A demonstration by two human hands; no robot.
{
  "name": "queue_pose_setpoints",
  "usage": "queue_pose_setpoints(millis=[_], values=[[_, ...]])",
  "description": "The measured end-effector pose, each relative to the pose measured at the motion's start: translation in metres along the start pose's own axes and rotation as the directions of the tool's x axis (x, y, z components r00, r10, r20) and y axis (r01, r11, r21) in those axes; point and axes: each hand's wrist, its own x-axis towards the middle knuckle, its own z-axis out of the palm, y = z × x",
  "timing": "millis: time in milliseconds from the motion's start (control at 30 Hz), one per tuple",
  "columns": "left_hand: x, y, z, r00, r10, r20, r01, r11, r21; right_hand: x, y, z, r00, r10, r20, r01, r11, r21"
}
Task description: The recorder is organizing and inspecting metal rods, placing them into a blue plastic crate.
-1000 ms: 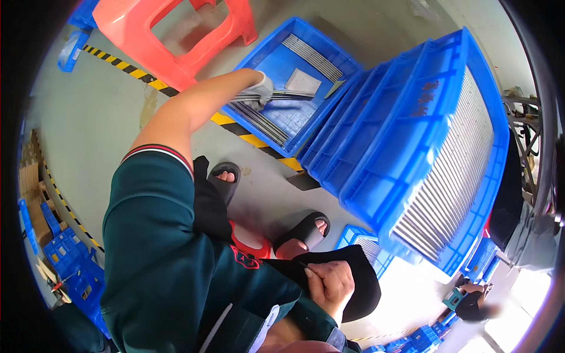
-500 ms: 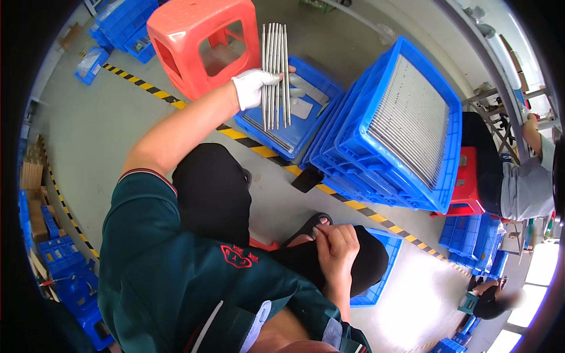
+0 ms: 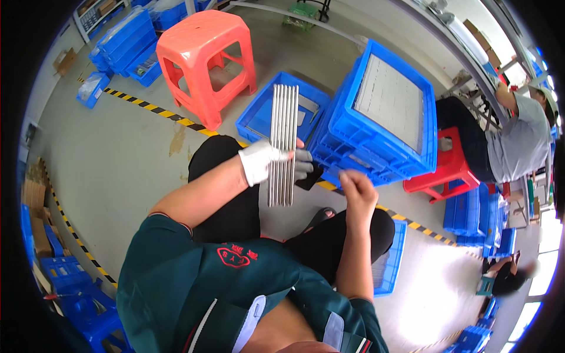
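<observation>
My left hand (image 3: 259,161), in a white glove, grips a flat bundle of thin silvery metal rods (image 3: 285,117), held upright side by side above my knees. The gloved fingertips show on the bundle's right side. My bare right hand (image 3: 359,191) is raised to the right of the rods, apart from them. Its fingers are curled, with thumb and forefinger pressed together; whether anything small is between them I cannot make out. Beyond the rods, a shallow blue crate (image 3: 247,125) lies on the floor.
A stack of blue crates (image 3: 376,141) stands ahead right, its top one filled with rods. An orange-red stool (image 3: 203,35) stands ahead left. Another blue crate (image 3: 385,288) sits by my right knee. A person in grey (image 3: 518,138) sits on a red stool at the right.
My left hand has brought the rods nearer to me, and they now lie more evenly side by side. My right hand has risen from my knee toward them.
</observation>
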Motion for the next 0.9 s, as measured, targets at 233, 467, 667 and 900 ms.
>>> queue_pose_setpoints(millis=[233,467,667,900], values=[[-0.021,-0.07,0.004,0.96,-0.279,-0.002,0.278,0.957,0.086,0.057,0.003,0.026,0.98,-0.075,0.184,0.006,0.938,0.348],[-0.036,-0.09,0.011,0.885,-0.458,0.082,0.459,0.888,0.005,0.054,0.019,0.044,0.86,0.044,0.508,-0.263,0.892,0.368],[-0.031,-0.09,0.008,0.8,-0.574,0.176,0.6,0.759,-0.253,0.044,0.017,0.043,0.83,0.167,0.532,-0.381,0.867,0.322],[-0.025,-0.081,0.019,0.808,-0.589,0.019,0.59,0.807,-0.025,0.049,0.02,0.038,0.834,0.137,0.534,-0.412,0.8,0.437]])
